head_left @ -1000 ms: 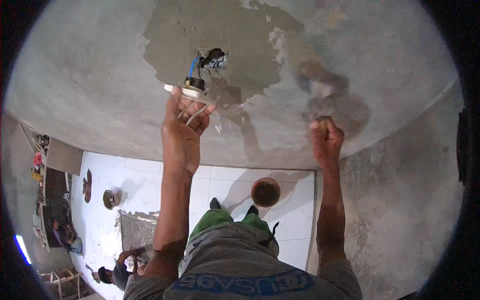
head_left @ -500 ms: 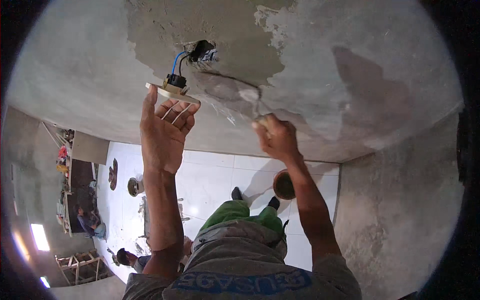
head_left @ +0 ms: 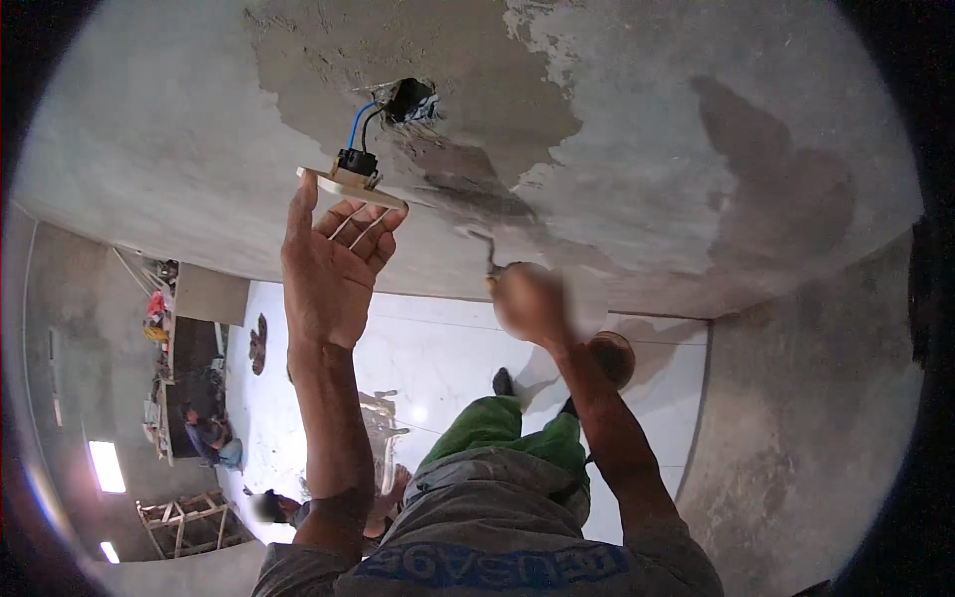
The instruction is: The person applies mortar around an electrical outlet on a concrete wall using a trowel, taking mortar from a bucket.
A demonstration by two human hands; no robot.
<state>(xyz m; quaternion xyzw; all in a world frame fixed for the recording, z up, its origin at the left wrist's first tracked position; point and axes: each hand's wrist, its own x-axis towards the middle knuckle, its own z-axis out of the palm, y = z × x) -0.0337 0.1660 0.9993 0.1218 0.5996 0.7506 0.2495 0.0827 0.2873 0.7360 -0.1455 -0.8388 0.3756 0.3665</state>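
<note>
My left hand (head_left: pixel 333 289) is raised at the wall, fingertips and thumb closed round the edges of a white electrical wall plate (head_left: pixel 383 197). A black fitting sits on its back; whether switch or socket cannot be seen. Blue and black wires (head_left: pixel 363 124) run from it to a rough hole (head_left: pixel 410 101) in the wall. My right hand (head_left: pixel 532 303), blurred, is lower and to the right, gripping a trowel (head_left: pixel 491 251) by its handle. The trowel's bent metal neck shows; its blade is seen edge-on, hard to make out. Darker fresh plaster (head_left: pixel 487 75) surrounds the hole.
A round bucket (head_left: pixel 612 358) stands on the white tiled floor (head_left: pixel 438 343) by my right forearm. Two other people, one sitting (head_left: pixel 209 438) and one near my left arm (head_left: pixel 274 505), are below. A wooden frame (head_left: pixel 184 522) is at lower left; a side wall (head_left: pixel 796 398) rises at right.
My right hand has brought the trowel down, away from the plaster below the hole. My left hand keeps the wall plate nearly in place. The view has shifted slightly.
</note>
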